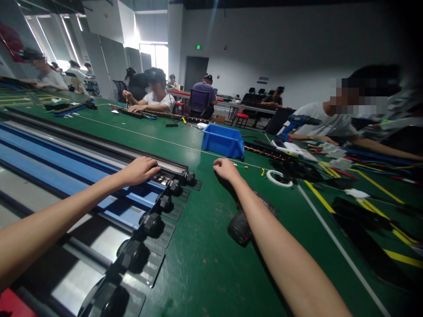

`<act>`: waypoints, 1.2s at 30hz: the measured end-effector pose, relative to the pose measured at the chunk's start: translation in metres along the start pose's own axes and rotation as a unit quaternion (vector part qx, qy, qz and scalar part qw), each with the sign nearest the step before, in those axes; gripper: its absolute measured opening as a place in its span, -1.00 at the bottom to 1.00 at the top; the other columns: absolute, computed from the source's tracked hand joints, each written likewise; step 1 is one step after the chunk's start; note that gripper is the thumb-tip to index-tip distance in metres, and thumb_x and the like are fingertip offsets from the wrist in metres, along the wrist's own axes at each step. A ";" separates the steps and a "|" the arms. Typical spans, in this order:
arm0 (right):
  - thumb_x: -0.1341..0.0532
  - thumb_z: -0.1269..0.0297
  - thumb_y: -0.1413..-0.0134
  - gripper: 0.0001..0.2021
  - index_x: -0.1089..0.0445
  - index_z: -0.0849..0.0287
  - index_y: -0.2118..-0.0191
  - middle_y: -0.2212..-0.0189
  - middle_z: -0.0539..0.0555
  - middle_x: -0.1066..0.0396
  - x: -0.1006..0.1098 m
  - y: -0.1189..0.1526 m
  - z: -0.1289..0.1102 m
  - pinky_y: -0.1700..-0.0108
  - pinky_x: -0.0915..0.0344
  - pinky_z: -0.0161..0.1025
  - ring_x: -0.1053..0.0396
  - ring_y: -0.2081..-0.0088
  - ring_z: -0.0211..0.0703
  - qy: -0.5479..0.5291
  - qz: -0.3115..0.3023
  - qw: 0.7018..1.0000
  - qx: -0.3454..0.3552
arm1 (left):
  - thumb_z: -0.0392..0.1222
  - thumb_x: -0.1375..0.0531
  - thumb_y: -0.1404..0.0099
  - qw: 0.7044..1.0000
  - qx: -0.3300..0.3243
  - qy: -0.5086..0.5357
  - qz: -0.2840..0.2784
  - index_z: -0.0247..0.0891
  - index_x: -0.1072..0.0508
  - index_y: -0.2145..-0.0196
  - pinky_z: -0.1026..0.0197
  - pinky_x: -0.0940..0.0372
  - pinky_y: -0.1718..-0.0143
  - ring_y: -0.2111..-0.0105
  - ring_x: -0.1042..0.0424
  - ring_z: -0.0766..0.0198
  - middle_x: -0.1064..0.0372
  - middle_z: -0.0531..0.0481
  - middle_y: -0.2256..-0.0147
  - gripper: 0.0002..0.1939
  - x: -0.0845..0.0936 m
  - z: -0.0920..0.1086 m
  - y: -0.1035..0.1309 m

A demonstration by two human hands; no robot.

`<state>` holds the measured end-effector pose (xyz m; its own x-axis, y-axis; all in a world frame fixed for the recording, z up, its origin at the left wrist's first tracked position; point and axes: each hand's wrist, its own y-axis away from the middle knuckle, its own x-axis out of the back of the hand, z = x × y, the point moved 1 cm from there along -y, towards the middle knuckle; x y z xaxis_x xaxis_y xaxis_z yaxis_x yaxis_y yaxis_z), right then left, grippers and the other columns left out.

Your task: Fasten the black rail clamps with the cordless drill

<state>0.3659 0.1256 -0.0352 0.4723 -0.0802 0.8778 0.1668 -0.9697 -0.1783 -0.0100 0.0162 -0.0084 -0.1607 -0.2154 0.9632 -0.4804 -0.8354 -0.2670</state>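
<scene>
Long silver and blue metal bars point(99, 174) lie side by side on the left, their near ends fitted with black cable glands point(153, 224) and slotted metal brackets point(155, 268). My left hand point(140, 170) rests on the end of the farthest silver bar, its fingers bent over the edge close to the last black gland point(189, 177). Over the green table, apart from the bars, my right hand point(226, 169) is closed with fingers curled inward; whatever it may hold is hidden. Beneath my right forearm lies a dark tool with a round black end point(239, 226), partly covered.
A blue bin point(223, 141) stands beyond my right hand. A white ring-shaped roll point(279, 178), a blue drill point(299, 121) and bundled cables point(330, 163) are on the right. Co-workers sit across the table point(155, 94) and at the right point(317, 116).
</scene>
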 end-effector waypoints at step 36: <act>-0.12 0.24 -0.24 -0.75 -0.43 0.17 0.06 0.11 0.19 -0.45 0.035 0.058 -0.053 0.02 -0.27 -0.19 -0.40 0.09 -0.05 -0.004 0.189 0.979 0.080 | 0.10 0.10 -0.46 1.000 -0.005 0.010 0.010 -0.23 -0.43 0.25 0.13 -0.20 0.19 0.26 -0.40 0.12 -0.43 -0.12 0.32 -0.55 0.001 0.000 0.000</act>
<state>0.3461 0.0546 0.0090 0.5338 -0.4239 0.7317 0.1120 -0.8222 -0.5581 -0.0101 0.0156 -0.0079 -0.1876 -0.2215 0.9569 -0.4854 -0.8261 -0.2864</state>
